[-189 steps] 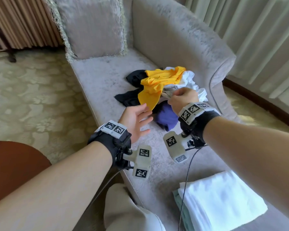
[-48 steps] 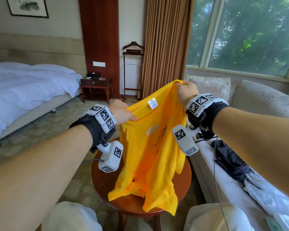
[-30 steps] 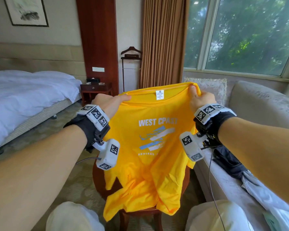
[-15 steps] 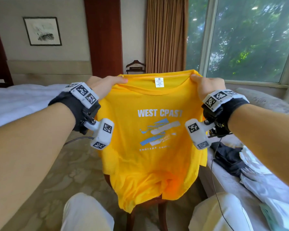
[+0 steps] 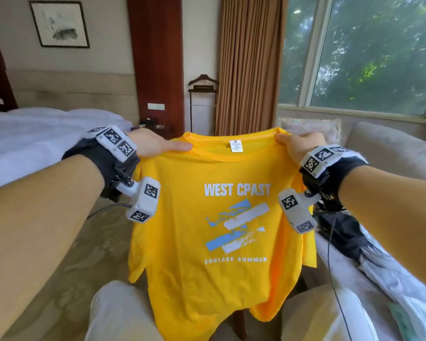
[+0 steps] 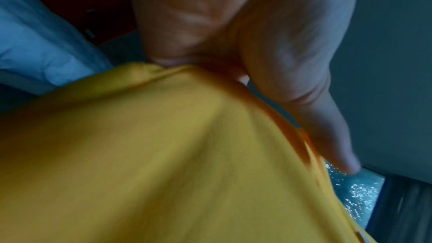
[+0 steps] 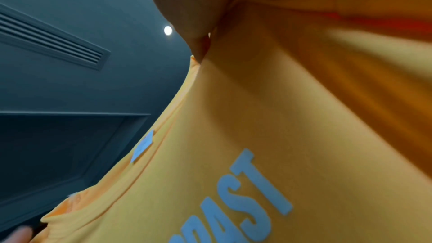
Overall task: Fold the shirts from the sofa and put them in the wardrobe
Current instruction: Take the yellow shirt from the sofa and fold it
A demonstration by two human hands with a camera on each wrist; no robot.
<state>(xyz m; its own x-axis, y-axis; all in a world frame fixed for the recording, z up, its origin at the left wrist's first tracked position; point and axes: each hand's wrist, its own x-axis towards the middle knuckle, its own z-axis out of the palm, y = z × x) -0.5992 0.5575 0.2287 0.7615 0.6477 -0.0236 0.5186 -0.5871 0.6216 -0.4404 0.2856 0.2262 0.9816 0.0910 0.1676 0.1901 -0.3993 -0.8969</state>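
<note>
A yellow T-shirt with white and blue print hangs spread out in front of me, print side facing me, collar up. My left hand pinches its left shoulder beside the collar. My right hand pinches the right shoulder. In the left wrist view the thumb lies along the yellow cloth. The right wrist view shows fingers gripping the yellow cloth near the collar tag. Dark and white clothes lie on the grey sofa at right.
A round wooden side table stands under the shirt's hem, mostly hidden. My knees in light trousers are at the bottom. A white bed lies at left; a valet stand, curtains and a window are behind.
The shirt was lifted off the sofa pile, turned round and spread by its shoulders. In the last second it rose off the side table and hangs flatter; my view tilted a little.
</note>
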